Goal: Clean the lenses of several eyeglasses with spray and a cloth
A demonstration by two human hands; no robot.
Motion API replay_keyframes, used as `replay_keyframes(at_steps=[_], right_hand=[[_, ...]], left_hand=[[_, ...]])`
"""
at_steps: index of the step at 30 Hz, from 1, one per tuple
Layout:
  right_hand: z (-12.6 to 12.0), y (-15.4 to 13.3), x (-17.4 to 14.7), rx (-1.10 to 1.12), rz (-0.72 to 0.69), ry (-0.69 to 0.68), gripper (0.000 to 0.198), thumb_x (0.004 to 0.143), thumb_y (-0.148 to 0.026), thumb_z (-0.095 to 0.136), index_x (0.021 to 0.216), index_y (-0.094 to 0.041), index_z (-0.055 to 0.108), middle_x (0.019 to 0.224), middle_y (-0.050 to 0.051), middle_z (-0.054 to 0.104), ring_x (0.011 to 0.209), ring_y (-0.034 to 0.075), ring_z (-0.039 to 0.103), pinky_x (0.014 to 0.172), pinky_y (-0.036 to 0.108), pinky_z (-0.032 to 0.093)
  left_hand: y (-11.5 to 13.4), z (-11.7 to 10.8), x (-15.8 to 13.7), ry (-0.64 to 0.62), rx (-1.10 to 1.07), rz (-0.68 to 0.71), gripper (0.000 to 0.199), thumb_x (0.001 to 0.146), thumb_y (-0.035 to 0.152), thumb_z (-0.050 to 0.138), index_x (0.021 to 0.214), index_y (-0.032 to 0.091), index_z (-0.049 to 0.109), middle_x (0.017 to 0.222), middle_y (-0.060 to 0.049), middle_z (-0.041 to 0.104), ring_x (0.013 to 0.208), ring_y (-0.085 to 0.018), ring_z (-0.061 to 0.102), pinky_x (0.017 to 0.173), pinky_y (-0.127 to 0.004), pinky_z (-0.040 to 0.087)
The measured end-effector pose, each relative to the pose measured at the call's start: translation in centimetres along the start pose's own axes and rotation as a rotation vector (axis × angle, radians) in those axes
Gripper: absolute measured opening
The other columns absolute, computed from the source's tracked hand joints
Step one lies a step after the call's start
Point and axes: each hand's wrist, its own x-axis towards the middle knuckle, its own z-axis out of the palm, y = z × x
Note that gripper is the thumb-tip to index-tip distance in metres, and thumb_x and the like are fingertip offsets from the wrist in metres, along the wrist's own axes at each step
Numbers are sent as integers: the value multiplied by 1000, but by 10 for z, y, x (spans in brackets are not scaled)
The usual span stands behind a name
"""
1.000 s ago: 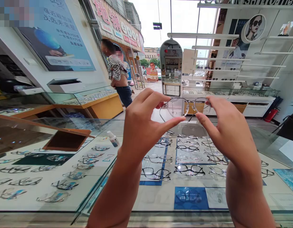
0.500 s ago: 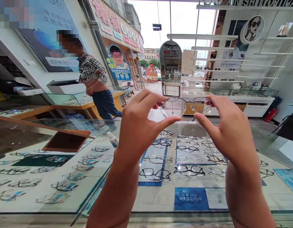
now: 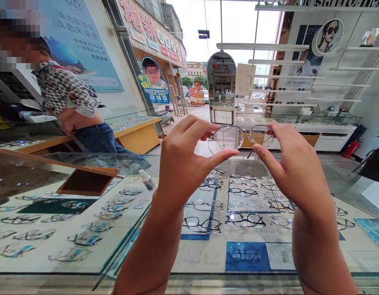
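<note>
Above the glass counter [image 3: 201,258], toward twelve o'clock, we hold clear-lensed glasses [image 3: 242,137], their long axis running nine to three between our hands (neither nearer): left hand [image 3: 184,155] pinching the nine o'clock rim, right hand [image 3: 296,164] pinching the three o'clock end.

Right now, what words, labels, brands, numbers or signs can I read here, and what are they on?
"地": on the big shop sign outside; its other characters are unclear.
"SHI": on the lettering at top right, cut by the picture's edge.
Too small or blurred: wall poster, street poster, blue card, white bottle.
</note>
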Motion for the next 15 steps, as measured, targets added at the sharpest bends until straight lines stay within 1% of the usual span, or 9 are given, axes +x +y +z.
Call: replay_keyframes(at_steps=[2, 5, 8, 11, 15], right_hand=[[0, 0, 0, 5, 0, -7, 52, 105, -52, 46, 140, -18, 63, 127, 19, 73, 114, 37, 67, 96, 54, 56], [0, 0, 0, 14, -4, -9, 50, 105, -50, 47, 141, -18, 62, 128, 19, 73, 115, 37, 67, 96, 54, 56], [0, 0, 0, 14, -9, -8, 50, 105, -49, 47, 141, -18, 62, 129, 19, 73, 116, 37, 68, 96, 54, 57], [1, 0, 0, 12, -12, -4, 51, 105, -50, 45, 141, -19, 62, 129, 18, 73, 116, 37, 68, 96, 55, 57], [4, 2, 0, 6, -18, -7, 53, 106, -53, 43, 141, -19, 63, 130, 19, 73, 118, 37, 68, 97, 55, 57]], left_hand=[[0, 0, 0, 4, -4, 11, 40, 81, 61, 84, 100, 28, 71, 89, -3, 69, 81, -22, 66, 74, -39, 58], [0, 1, 1, 43, 2, 69, 40, 80, 58, 87, 99, 27, 71, 87, -2, 69, 78, -20, 65, 71, -37, 57], [0, 1, 1, 59, 12, 90, 40, 80, 58, 87, 98, 26, 71, 85, -1, 68, 76, -19, 65, 68, -37, 56], [0, 1, 1, 53, 24, 69, 41, 81, 62, 85, 97, 26, 71, 83, -2, 68, 76, -20, 64, 69, -37, 56], [1, 0, 0, 7, 3, 0, 43, 82, 65, 82, 99, 28, 71, 87, -3, 69, 81, -22, 65, 73, -39, 58]])
